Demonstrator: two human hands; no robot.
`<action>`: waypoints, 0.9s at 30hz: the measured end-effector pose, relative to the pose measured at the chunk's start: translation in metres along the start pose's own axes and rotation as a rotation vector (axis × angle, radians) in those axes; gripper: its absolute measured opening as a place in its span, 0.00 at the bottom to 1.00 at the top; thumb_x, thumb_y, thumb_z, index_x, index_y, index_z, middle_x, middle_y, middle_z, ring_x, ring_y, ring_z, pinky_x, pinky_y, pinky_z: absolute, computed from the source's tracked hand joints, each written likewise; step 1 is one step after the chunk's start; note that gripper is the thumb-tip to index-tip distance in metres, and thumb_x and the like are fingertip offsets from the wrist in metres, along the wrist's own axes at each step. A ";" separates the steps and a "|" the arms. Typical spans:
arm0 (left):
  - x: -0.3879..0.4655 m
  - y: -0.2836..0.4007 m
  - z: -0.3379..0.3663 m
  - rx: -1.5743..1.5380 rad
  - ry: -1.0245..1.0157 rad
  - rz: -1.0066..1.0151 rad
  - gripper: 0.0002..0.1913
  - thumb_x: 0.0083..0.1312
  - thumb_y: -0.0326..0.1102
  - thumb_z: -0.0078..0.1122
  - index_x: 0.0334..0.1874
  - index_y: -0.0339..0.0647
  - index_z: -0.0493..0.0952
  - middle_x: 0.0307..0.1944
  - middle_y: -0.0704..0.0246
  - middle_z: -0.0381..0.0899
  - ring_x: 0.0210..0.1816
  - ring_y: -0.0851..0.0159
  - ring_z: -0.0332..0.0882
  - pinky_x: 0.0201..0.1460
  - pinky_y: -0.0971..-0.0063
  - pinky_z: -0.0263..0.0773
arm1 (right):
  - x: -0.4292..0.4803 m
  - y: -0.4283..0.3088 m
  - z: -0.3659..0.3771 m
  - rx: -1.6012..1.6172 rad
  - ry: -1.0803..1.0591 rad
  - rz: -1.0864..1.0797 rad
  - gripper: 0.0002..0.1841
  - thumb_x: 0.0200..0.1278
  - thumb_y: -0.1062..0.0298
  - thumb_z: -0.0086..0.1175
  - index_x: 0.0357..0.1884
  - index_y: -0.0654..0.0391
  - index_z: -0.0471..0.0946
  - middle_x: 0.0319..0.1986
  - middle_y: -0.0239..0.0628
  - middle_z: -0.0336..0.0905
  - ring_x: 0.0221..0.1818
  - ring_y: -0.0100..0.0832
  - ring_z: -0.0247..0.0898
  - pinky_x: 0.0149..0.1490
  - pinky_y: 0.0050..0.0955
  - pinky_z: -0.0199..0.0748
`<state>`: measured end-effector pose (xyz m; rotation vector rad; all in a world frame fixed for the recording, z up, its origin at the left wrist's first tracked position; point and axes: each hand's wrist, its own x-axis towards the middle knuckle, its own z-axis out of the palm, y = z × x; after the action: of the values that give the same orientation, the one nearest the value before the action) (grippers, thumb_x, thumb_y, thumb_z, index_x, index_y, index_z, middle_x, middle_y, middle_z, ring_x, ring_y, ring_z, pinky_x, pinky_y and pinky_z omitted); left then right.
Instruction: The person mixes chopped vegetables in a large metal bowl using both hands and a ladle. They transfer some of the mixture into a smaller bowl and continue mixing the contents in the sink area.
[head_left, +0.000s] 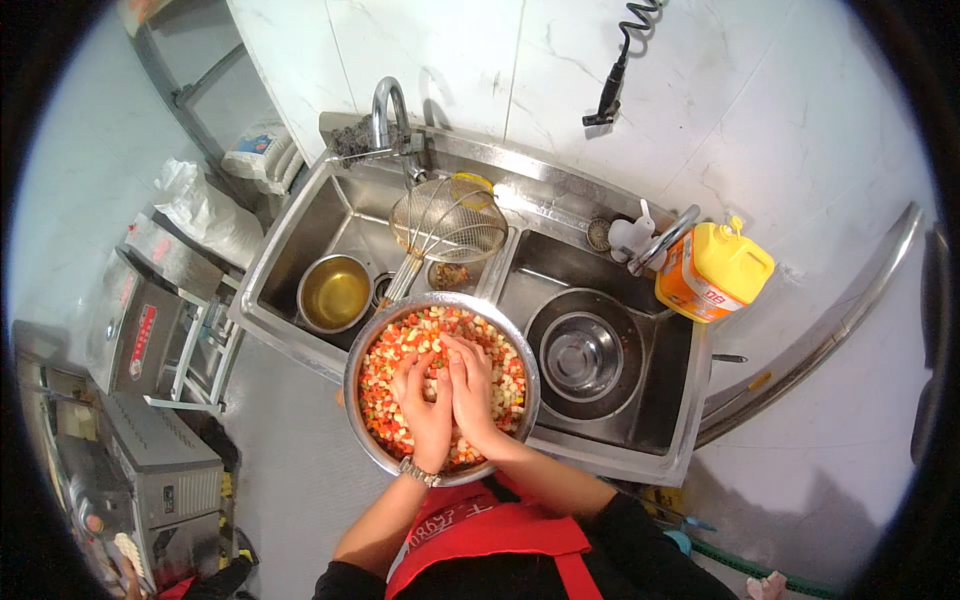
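Note:
A round stainless steel bowl (531, 405) is heaped with diced vegetables (499, 352) in red, orange, white and green. It stands at the front edge of the double sink, close to my red apron (487, 536). My left hand (426, 414), with a metal watch at the wrist, curves over the middle of the dice. My right hand (472, 390) meets it from the right, the thumbs side by side. Some pieces lie gathered between my cupped palms. The undersides of my fingers are hidden.
A wire strainer (450, 217) rests across the left sink basin, near a pot of yellowish liquid (335, 292). Nested metal bowls (581, 356) sit in the right basin. A yellow detergent jug (724, 262) stands at the right rim. Another person's hand (133, 579) shows at lower left.

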<state>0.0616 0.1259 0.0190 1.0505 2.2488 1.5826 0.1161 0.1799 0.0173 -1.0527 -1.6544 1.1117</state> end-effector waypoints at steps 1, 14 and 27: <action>0.001 0.000 0.001 -0.061 0.018 -0.019 0.13 0.63 0.32 0.59 0.50 0.37 0.77 0.55 0.56 0.72 0.60 0.53 0.66 0.65 0.60 0.58 | -0.001 -0.003 0.004 0.074 -0.004 0.015 0.15 0.70 0.70 0.43 0.54 0.59 0.75 0.52 0.42 0.72 0.58 0.40 0.64 0.64 0.36 0.59; -0.007 0.040 -0.006 -0.698 0.273 -0.477 0.12 0.72 0.35 0.50 0.51 0.36 0.76 0.51 0.67 0.78 0.49 0.73 0.73 0.55 0.77 0.68 | -0.003 -0.038 0.001 0.928 -0.130 0.507 0.15 0.72 0.64 0.47 0.53 0.62 0.74 0.52 0.36 0.75 0.58 0.27 0.67 0.65 0.28 0.60; -0.028 0.139 0.068 -0.558 0.156 -0.270 0.12 0.73 0.37 0.47 0.50 0.37 0.74 0.50 0.67 0.76 0.51 0.70 0.72 0.58 0.74 0.66 | 0.041 -0.046 -0.120 0.813 -0.084 0.166 0.11 0.72 0.66 0.46 0.46 0.61 0.76 0.52 0.40 0.73 0.56 0.32 0.67 0.63 0.30 0.61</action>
<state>0.1780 0.1829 0.1076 0.4686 1.7564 2.0380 0.2096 0.2348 0.0975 -0.6084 -1.0024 1.7463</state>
